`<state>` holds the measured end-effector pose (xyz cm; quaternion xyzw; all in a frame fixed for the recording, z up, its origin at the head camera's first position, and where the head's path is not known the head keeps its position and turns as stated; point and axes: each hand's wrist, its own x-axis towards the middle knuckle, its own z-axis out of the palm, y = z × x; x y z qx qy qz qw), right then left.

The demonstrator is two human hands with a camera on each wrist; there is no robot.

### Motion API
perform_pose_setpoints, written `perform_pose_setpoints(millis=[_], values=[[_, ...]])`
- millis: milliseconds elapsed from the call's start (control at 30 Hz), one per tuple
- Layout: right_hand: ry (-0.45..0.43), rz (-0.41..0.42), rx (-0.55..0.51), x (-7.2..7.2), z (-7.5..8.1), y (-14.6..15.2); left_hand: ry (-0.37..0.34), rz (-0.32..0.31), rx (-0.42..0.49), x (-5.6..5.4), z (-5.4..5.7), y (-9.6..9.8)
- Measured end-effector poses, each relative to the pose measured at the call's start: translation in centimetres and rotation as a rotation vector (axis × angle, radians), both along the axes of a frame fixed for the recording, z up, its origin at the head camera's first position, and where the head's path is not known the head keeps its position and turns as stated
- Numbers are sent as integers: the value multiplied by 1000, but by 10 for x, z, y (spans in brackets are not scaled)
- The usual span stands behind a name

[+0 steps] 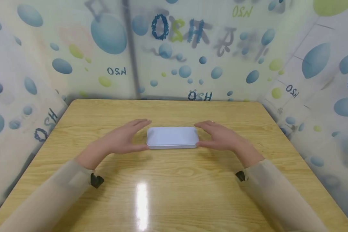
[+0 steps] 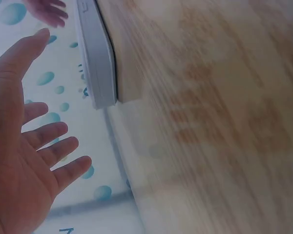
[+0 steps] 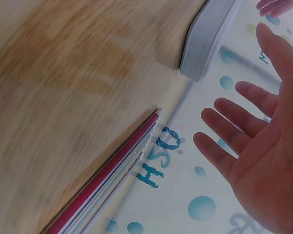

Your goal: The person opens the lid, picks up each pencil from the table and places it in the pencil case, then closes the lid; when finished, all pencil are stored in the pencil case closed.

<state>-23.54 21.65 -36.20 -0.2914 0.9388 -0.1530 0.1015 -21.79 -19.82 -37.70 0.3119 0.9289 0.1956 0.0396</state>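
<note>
Box [image 1: 172, 137] on table [image 1: 185, 183] btwn L hand [image 1: 121, 138] & R hand [image 1: 222, 137]; contact unclear.

One case [image 1: 172, 136], one table [image 1: 185, 180] (two sleeves [image 1: 47, 196])

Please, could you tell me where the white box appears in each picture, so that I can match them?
Head: the white box lies near the middle, on the table, between the left hand and right hand.
Left wrist: the white box is left of centre, cut off by the top edge.
Right wrist: the white box is right of centre, also cut off at the top.
Shared landmark: the blue-spotted wall.
</note>
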Motion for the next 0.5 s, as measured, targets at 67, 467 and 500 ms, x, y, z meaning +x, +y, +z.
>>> perform_pose_setpoints(millis=[67, 467, 500], values=[[-23, 10, -1, -2, -1, -5, -15, -19, -4, -4, -1, 4], [-94, 27, 51, -20, -20, -30, -74, -122, -47, -28, -14, 36], [-98, 30, 51, -20, -20, -32, -84, -123, -55, -29, -15, 38]])
